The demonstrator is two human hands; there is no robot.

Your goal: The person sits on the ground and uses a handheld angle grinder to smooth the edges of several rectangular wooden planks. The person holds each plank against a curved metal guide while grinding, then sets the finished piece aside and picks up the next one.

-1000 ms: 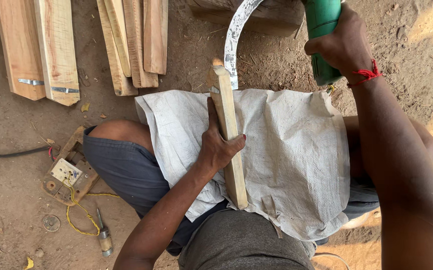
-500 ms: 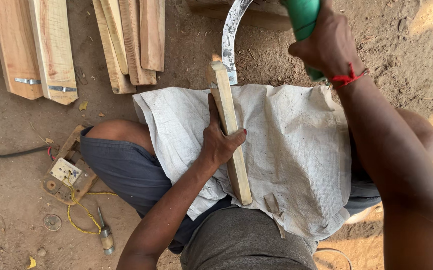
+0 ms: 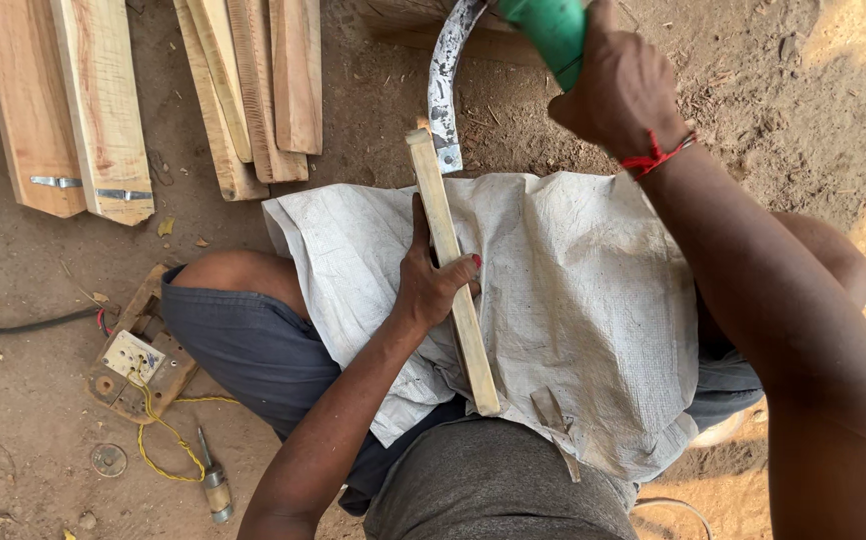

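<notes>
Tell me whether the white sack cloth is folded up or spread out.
Spread out. The white sack cloth lies open across the person's lap, with the wooden strip on it under the left hand.

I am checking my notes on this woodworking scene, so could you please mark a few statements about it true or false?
1. The left hand grips a narrow wooden strip lying on a pale woven cloth. True.
2. The right hand holds a tool with a red handle. False: the handle is green.
3. The curved blade meets the far end of the strip. True.
4. A screwdriver lies on the cloth. False: it lies on the dirt ground, near yellow wire.
5. Wooden planks lie on the ground beyond the knees. True.
</notes>
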